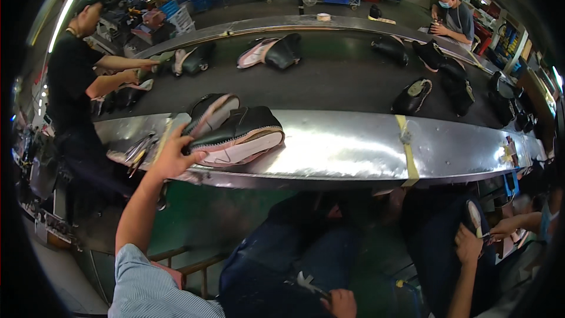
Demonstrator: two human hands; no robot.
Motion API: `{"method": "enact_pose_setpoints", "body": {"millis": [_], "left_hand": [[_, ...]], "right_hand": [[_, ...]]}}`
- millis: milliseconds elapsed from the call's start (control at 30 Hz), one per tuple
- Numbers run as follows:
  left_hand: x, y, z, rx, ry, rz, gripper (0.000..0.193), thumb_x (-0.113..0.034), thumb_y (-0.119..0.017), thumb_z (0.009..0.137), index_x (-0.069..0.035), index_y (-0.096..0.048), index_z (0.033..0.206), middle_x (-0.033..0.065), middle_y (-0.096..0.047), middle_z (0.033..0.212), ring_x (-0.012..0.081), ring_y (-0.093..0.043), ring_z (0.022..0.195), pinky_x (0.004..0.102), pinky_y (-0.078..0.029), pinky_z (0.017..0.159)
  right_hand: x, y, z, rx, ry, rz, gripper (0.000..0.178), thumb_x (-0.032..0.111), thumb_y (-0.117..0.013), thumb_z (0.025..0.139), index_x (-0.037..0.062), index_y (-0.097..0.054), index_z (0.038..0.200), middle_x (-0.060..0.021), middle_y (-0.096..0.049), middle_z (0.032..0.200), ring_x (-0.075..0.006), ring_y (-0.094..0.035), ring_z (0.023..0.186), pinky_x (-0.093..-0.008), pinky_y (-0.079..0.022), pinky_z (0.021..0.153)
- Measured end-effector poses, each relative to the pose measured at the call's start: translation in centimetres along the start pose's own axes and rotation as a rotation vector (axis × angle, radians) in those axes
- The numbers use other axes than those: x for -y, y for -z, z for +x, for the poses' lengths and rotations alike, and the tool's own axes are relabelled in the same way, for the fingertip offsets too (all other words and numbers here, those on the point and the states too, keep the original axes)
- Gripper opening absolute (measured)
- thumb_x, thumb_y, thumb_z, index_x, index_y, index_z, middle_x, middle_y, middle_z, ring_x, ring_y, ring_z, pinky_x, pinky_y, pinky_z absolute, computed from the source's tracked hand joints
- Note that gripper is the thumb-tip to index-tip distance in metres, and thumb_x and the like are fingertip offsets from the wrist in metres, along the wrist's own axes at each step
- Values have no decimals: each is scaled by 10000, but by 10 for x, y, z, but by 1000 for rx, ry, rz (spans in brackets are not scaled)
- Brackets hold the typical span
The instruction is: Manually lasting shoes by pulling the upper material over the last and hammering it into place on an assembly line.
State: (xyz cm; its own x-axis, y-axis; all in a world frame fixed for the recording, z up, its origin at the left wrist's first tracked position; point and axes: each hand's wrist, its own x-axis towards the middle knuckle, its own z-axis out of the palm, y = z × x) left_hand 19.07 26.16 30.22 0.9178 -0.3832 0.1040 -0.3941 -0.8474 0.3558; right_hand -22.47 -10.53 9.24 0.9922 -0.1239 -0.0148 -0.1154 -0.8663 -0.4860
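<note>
Two black shoes sit on the metal ledge in front of me. The nearer shoe (250,132) lies tilted on its side, its pale sole and stitched edge toward me; the other black shoe (206,109) is behind it, partly hidden. My left hand (172,156) grips the left end of the nearer shoe, thumb by the sole and fingers above. Low over my lap, my right hand (341,304) is closed around the handle of a silvery pincer-like tool (307,281). Its head points up and left; its exact kind is hard to make out.
Beyond the metal ledge (341,141), a dark conveyor belt (329,82) carries several black shoes. A bundle of tools (140,148) lies left of my hand. Co-workers stand at left (73,82) and far right (459,20); another's hand (468,244) holds a shoe at lower right.
</note>
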Motion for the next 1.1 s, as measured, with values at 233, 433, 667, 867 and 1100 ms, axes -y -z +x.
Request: {"method": "enact_pose_setpoints", "body": {"millis": [233, 433, 667, 867, 1100], "left_hand": [[-72, -75, 66, 136, -90, 277, 1080, -657, -660, 778, -1, -223, 1516, 250, -132, 1593, 437, -112, 1477, 614, -178, 1144], [-94, -64, 155, 420, 19, 393, 1073, -656, -711, 713, -72, -298, 1512, 243, -309, 1538, 411, -331, 1403, 541, -295, 1121], [-50, -68, 160, 333, -64, -171, 955, -536, -741, 710, -20, -424, 1448, 223, -529, 1386, 322, -523, 1275, 367, -391, 1073], [-77, -89, -3, 250, -233, -1293, 1029, -487, -790, 705, -7, -333, 1491, 140, -598, 1271, 235, -579, 1166, 342, -436, 1015], [-104, -207, -135, 210, -173, -1192, 988, -355, -766, 778, -17, -227, 1534, 192, -285, 1550, 292, -229, 1463, 380, -179, 1177]], "right_hand": [[16, 2, -7, 155, -92, -62, 282, 278, -663, 860, 64, -604, 1034, -153, -588, 1028, -360, -563, 986, -451, -503, 804], [22, -8, -25, 162, -183, -27, 365, 268, -715, 829, 38, -600, 1089, -176, -631, 1089, -372, -613, 982, -440, -521, 824], [-4, -10, -15, 302, -557, 558, 402, 250, -739, 837, 30, -579, 1132, -139, -692, 917, -262, -681, 824, -360, -531, 772], [-21, -17, -22, 305, -613, 1446, 660, 68, -807, 721, 39, -450, 1276, -52, -572, 994, -145, -569, 936, -272, -480, 800], [10, 14, 30, 126, -551, 1688, 465, 79, -665, 760, -3, -490, 1183, -117, -600, 956, -211, -614, 774, -327, -516, 726]]}}
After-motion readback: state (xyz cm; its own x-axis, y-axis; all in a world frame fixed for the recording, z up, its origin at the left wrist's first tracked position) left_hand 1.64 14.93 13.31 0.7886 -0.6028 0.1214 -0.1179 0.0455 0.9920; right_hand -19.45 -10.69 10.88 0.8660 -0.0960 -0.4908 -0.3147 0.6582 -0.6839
